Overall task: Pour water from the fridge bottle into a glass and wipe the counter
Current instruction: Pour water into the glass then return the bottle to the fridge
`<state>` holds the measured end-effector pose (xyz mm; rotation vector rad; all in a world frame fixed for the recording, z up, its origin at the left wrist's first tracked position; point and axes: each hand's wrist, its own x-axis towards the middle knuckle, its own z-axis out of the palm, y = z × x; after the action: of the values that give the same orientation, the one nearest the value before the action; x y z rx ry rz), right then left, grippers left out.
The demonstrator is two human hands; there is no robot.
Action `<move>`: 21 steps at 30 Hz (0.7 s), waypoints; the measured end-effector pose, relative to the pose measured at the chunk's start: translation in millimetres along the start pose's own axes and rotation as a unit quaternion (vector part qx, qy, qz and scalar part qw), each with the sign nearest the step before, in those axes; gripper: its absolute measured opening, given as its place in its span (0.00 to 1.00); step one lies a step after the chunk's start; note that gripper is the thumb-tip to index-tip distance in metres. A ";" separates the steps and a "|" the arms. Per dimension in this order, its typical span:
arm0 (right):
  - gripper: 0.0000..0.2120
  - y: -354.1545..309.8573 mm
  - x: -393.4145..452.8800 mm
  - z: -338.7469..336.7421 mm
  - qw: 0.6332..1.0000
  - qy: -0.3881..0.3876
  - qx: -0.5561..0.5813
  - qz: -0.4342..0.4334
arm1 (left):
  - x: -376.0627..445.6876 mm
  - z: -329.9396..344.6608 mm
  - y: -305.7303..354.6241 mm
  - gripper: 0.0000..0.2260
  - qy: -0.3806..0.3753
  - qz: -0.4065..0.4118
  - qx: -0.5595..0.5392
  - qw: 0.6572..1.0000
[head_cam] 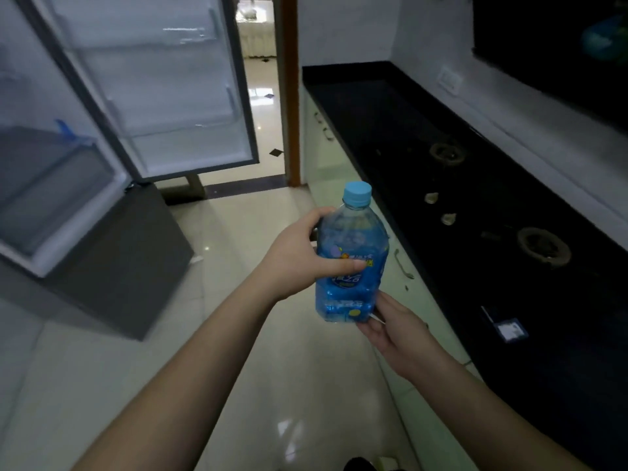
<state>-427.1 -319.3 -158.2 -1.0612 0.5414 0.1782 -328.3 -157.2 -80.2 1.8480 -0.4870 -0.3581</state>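
A clear plastic bottle (351, 244) with a blue label and a light blue cap is held upright over the floor, just left of the black counter (390, 113). My left hand (295, 258) wraps around its middle, thumb across the label. My right hand (396, 329) cups the bottle's base from below. The cap is on. No glass or cloth is in view.
The fridge (51, 185) stands at the left with its door (176, 86) swung wide open. The counter holds a built-in hob with two burners (543, 246) and two knobs (440, 209). A doorway (261, 96) lies ahead. Cabinet handles (402, 263) line the counter front.
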 end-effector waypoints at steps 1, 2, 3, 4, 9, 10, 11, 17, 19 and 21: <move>0.13 3.1 1.4 12.2 1.000 -0.009 -0.008 0.006 | -7.6 -11.8 -2.3 0.32 0.010 -0.002 0.007 1.000; 0.13 6.2 2.7 24.7 1.000 -0.021 -0.018 0.013 | -15.0 -23.7 -4.1 0.32 0.020 -0.004 0.013 1.000; 0.13 8.7 3.5 37.7 0.999 -0.037 -0.028 0.018 | -22.3 -36.1 -4.7 0.33 0.030 -0.006 0.019 0.999; 0.13 10.9 4.5 50.0 0.998 -0.052 -0.039 0.024 | -29.2 -48.4 -5.2 0.33 0.039 -0.007 0.024 0.999; 0.13 16.0 15.5 108.3 0.990 -0.122 -0.062 0.037 | -59.9 -107.9 -4.3 0.34 0.088 -0.004 0.048 0.995; 0.13 16.1 19.5 119.1 0.988 -0.135 -0.067 0.040 | -64.6 -119.2 -4.1 0.34 0.100 -0.006 0.050 0.994; 0.12 15.8 23.7 129.3 0.986 -0.146 -0.071 0.043 | -68.9 -129.9 -4.0 0.33 0.114 -0.009 0.049 0.992; 0.13 10.0 56.7 182.6 0.971 -0.202 -0.109 0.068 | -80.3 -178.6 -8.4 0.31 0.190 -0.034 0.055 0.980; 0.14 6.1 72.4 196.8 0.964 -0.226 -0.121 0.073 | -76.1 -190.4 -10.4 0.31 0.213 -0.044 0.057 0.974; 0.14 1.0 89.2 210.3 0.954 -0.255 -0.138 0.076 | -67.7 -201.5 -12.7 0.30 0.236 -0.055 0.059 0.968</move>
<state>-280.5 -147.3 -125.6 -1.1884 0.1287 0.6607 -290.0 45.6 -27.6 1.9992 -0.0792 0.0459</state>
